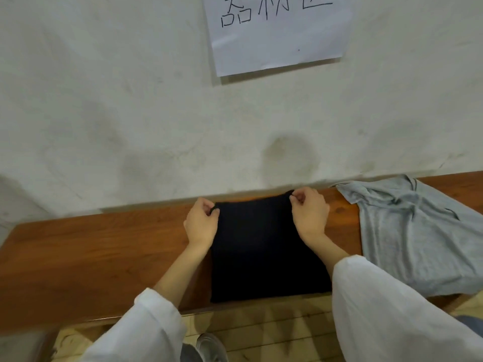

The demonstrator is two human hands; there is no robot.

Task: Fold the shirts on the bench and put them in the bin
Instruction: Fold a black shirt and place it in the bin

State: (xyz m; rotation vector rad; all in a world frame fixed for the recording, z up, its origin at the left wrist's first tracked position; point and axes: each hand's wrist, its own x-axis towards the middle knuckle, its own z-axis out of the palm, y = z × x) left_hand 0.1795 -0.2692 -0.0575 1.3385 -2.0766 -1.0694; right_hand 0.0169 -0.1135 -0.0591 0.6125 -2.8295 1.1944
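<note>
two hands, both pinching: left hand [201, 222] nips the far left corner of the black shirt [261, 252], right hand [309, 212] nips its far right corner, cloth caught under the thumb on each side. black shirt lies flat as a folded rectangle mid bench [91, 257], far edge close to the wall [130, 113], near edge at the bench's near lip, maybe hanging slightly over. looks like a fold step in hand, not bin-ready yet by my read.

risks: pinches are small and right at the corners, so one corner could slip out on an uneven pull and the fold goes skewed. lower layers may drag or bunch, since nothing pins the near edge. that near edge sits at the lip, so a tug toward the near side could slide the whole thing onto the floor [261, 325]. right white sleeve [392, 309] overlaps the grey shirt [413, 231] in view; a wide sweep could snag it.

around: grey shirt unfolded and rumpled, on the bench just right of the black one, touching or not i cannot tell, arm hides the gap. paper sign [277, 35] with handwriting on the far wall. shoe [211, 346] on the floor, near side. bin not in view, so the route to it can't be judged.
</note>
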